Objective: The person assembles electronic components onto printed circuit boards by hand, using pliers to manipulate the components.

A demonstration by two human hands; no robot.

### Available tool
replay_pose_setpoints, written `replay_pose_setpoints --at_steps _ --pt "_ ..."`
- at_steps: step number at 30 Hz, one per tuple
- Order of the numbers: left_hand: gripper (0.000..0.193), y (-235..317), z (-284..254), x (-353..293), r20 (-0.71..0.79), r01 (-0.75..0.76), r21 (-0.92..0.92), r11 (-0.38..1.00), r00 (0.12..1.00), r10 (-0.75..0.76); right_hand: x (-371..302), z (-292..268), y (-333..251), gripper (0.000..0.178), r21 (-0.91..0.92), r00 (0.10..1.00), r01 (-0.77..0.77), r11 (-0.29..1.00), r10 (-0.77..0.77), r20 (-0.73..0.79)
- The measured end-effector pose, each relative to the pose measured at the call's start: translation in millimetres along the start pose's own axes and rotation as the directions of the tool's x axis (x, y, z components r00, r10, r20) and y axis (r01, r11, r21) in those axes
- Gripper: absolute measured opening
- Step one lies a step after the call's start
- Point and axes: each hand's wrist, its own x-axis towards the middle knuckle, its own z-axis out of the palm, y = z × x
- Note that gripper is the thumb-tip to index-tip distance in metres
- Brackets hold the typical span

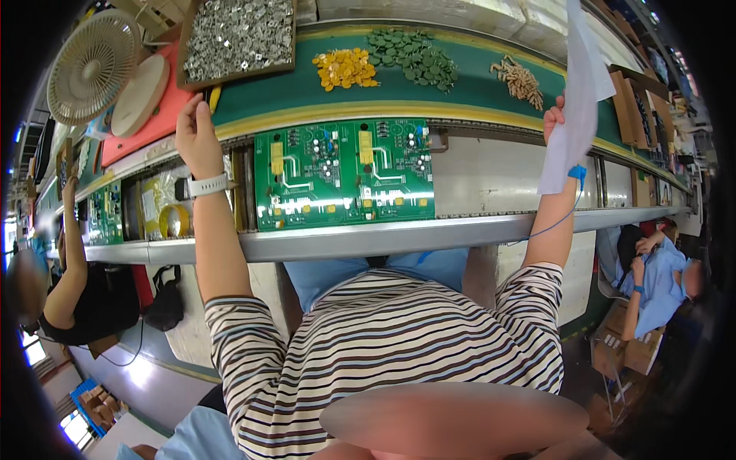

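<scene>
Fingers of my right hand (553, 116) are pinched on a white paper sheet (576, 92) at two o'clock; those of my left hand (198, 136) are curled together at ten o'clock, on the edge of the bench (475, 96) beside a tray of metal parts (238, 34). I judge the sheet could flop and sweep the tan parts (521, 80) off the green belt. Twin green circuit boards (343, 172) lie at twelve o'clock, with yellow discs (345, 67) and green discs (414, 54) beyond. A fan (92, 65) crowds the left.
</scene>
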Motion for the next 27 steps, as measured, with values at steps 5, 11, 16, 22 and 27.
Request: replay_pose_setpoints --at_steps 5,11,16,22,27 --pt "0.021 -3 9 -7 0.067 -0.005 -0.087 0.996 0.998 0.011 -9 4 0 0.028 0.559 0.955 -0.217 0.800 0.057 0.290" --pt "0.022 -12 5 -6 0.131 -0.030 -0.005 1.000 0.991 0.031 -9 6 -2 0.027 0.534 0.943 -0.291 0.794 0.143 0.300" --pt "0.022 -14 11 -6 0.177 -0.016 -0.101 0.995 0.984 0.034 -8 12 -2 0.024 0.541 0.971 -0.214 0.814 0.115 0.210" --pt "0.020 -11 8 -6 0.161 0.010 -0.066 0.998 0.987 0.001 -5 30 13 0.025 0.075 0.999 -0.033 0.997 0.033 0.000" --pt "0.020 -14 6 -6 0.165 0.031 -0.062 0.998 0.986 -0.021 -13 42 9 0.030 0.115 0.991 -0.121 0.986 0.112 0.079"
